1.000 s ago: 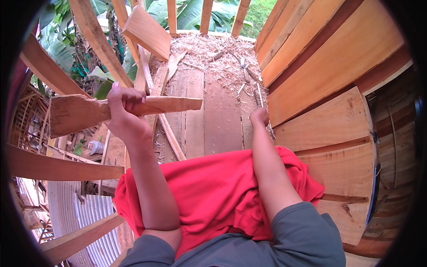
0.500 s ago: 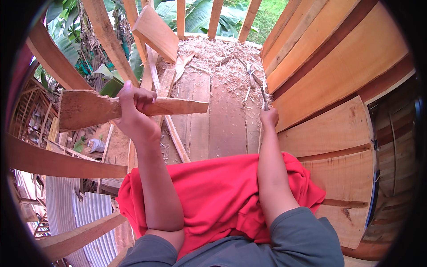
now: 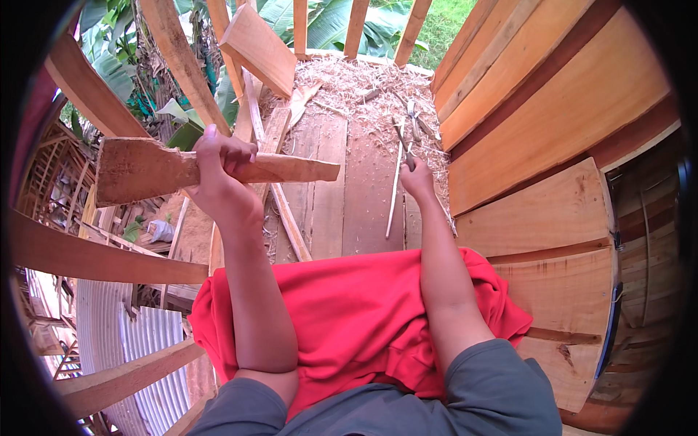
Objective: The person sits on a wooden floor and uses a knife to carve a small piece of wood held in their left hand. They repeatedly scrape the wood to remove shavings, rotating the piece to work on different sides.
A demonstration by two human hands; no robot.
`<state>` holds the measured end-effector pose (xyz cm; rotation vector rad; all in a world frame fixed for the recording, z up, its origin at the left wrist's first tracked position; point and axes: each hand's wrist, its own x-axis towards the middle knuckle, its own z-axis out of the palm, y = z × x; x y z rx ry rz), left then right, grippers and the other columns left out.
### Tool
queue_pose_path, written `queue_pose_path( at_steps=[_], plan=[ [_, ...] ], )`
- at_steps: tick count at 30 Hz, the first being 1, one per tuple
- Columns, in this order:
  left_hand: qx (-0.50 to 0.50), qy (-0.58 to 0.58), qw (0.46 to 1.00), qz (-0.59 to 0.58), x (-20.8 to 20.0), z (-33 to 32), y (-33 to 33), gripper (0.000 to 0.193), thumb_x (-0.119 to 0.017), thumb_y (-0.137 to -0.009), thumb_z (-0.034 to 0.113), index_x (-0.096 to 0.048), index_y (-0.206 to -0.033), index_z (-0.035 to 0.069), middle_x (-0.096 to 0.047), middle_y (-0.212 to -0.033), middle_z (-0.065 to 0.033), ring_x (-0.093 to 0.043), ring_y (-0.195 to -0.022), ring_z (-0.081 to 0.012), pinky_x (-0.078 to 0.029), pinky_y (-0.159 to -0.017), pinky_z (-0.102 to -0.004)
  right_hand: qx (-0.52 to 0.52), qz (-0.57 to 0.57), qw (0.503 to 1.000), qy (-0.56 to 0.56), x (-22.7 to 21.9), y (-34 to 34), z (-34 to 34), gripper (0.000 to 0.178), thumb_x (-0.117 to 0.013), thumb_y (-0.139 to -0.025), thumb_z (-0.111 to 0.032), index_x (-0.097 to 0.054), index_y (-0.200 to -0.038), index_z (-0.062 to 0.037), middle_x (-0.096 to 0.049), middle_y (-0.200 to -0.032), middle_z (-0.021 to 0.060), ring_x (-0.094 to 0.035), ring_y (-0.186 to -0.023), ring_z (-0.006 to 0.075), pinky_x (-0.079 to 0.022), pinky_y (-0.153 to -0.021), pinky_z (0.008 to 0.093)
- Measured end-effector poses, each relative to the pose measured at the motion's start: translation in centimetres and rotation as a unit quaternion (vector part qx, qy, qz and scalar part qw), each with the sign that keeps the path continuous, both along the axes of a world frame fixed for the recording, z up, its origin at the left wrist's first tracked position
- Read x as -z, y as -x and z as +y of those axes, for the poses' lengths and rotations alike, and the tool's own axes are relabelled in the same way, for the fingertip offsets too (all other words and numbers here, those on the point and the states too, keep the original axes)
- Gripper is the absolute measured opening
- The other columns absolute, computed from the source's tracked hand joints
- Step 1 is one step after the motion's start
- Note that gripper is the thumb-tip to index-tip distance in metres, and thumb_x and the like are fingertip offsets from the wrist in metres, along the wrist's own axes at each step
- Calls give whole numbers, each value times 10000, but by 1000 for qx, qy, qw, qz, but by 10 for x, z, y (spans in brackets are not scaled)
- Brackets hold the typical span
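Observation:
My left hand (image 3: 222, 171) is wrapped round the waist of a shaped wooden piece (image 3: 142, 174). The piece has a broad, rough end at the left and a slimmer end (image 3: 305, 169) at the right, and lies roughly level. Farther to the right, my right hand (image 3: 416, 176) is closed on a slim tool with a narrow dark blade (image 3: 400, 138) that looks like a knife and points away from me. Beside that hand a thin pale wood strip (image 3: 394, 200) lies along the floor boards. A red cloth (image 3: 349, 305) covers my lap.
Wood shavings (image 3: 342, 80) cover the far floor, with another tool (image 3: 414, 120) lying among them. A plank (image 3: 258, 51) leans at the far left, near loose strips (image 3: 289, 225). Slatted railing (image 3: 189, 65) runs along the left; a board wall (image 3: 552, 102) stands at the right.
My right hand has moved left and slightly away from me with the knife, off the wall side. The thin strip now lies beside it. My left hand and the wooden piece have barely moved.

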<state>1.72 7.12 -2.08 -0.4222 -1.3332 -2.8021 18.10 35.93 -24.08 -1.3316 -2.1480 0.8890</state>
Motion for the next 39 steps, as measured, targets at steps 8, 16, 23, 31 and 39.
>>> queue_pose_path(
  at_steps=[8,16,23,31,39],
  plan=[
    [10,-17,1000,9,5,-2,3,337,-552,-934,160,-399,-639,104,-351,-577,12,-379,-539,-100,-389,-563,-273,-26,-100,994,41,38,35,-50,365,-646,-904,-322,-646,-1004,29,-676,-1008,254,-654,-967,403,-508,-862,453],
    [8,-13,1000,0,3,0,1,376,-551,-941,178,-370,-616,123,-299,-567,15,-346,-536,-118,-384,-576,-309,36,-177,983,18,78,32,-27,300,-695,-834,-221,-671,-1020,13,-710,-928,204,-689,-911,340,-534,-820,421],
    [1,-13,1000,5,6,-4,5,391,-537,-948,191,-356,-607,127,-286,-570,18,-340,-529,-116,-374,-567,-307,-15,32,998,44,38,27,1,309,-748,-807,-203,-697,-1037,-5,-723,-823,117,-694,-751,188,-541,-704,330],
    [6,-46,999,12,7,-9,5,327,-557,-929,96,-414,-634,86,-394,-556,-8,-404,-511,-113,-420,-549,-296,50,-60,996,-48,-17,6,43,260,-777,-770,-220,-748,-942,-27,-732,-819,134,-704,-745,224,-548,-721,358],
    [-25,-17,999,13,-3,-9,7,361,-541,-943,163,-372,-626,121,-292,-562,19,-335,-515,-111,-385,-560,-310,-80,-84,993,-20,-82,50,46,289,-786,-783,-168,-725,-978,36,-726,-858,137,-683,-769,183,-532,-720,328]
  ],
)
